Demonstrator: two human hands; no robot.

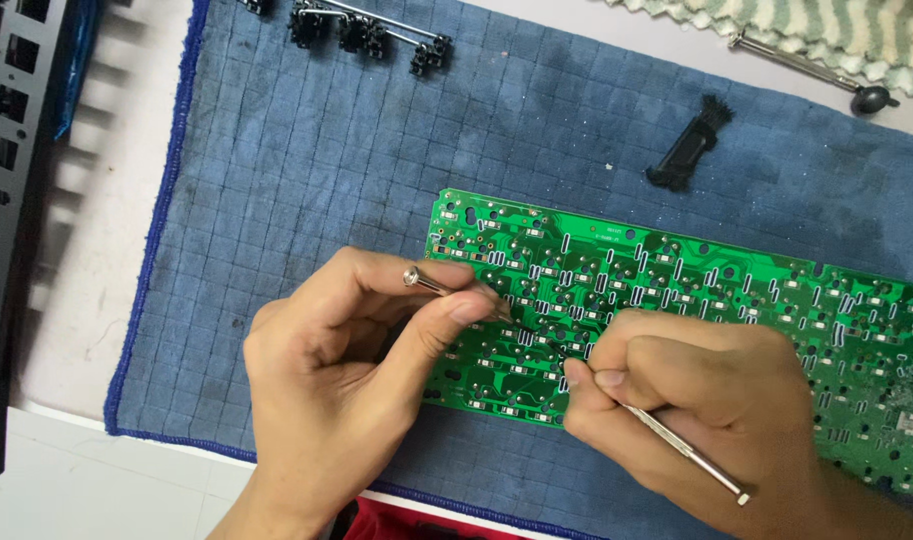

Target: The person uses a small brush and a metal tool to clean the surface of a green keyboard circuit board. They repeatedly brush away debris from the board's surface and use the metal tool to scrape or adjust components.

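A long green circuit board (697, 300) lies on a blue checked cloth (307, 170). My left hand (347, 370) pinches a thin metal tool (427, 282) between thumb and fingers, its tip angled down onto the board's left part. My right hand (697, 400) grips a second slim metal tool (692, 455) like a pen, with the tip hidden under the fingers at the same spot on the board. Both hands rest on the board's near edge, close together.
A small black brush-like part (692, 148) lies on the cloth behind the board. Black stabiliser parts with a wire (377, 30) sit at the cloth's far edge. A black plate with square holes (2, 160) stands at the left. A metal screwdriver (817, 70) lies near a striped cloth (817, 25).
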